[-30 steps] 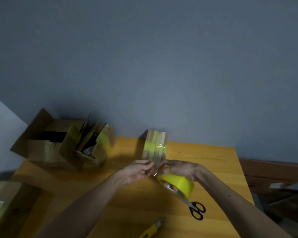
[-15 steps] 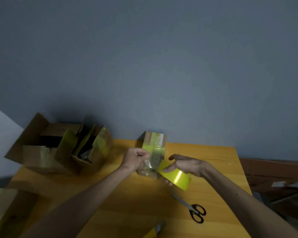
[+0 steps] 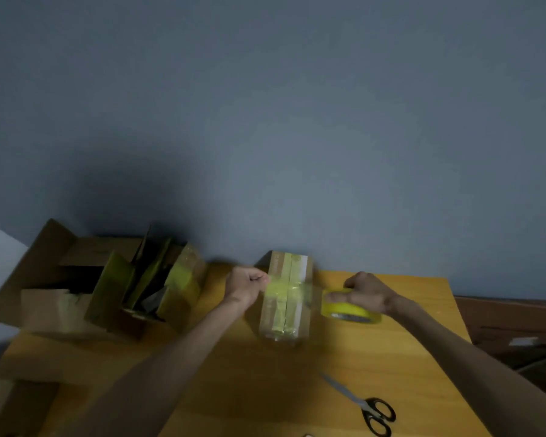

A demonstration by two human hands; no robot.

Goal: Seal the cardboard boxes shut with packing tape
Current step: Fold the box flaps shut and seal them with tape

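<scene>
With the small cardboard box (image 3: 286, 305) on the wooden table (image 3: 391, 357), long axis pointing away from the person, the left hand (image 3: 246, 287) pinches the tape end (image 3: 270, 287) at its left edge and the right hand (image 3: 364, 294) grips the yellow tape roll (image 3: 350, 312) just right, tape spanning crosswise.

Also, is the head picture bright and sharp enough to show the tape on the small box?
Head view: dim, with a shadow on the wall behind the open boxes. Head view: soft focus, so the tape strip across the small box is only a pale sheen between the left hand and the tape roll in the right hand. Head view: the scissors read clearly.
</scene>
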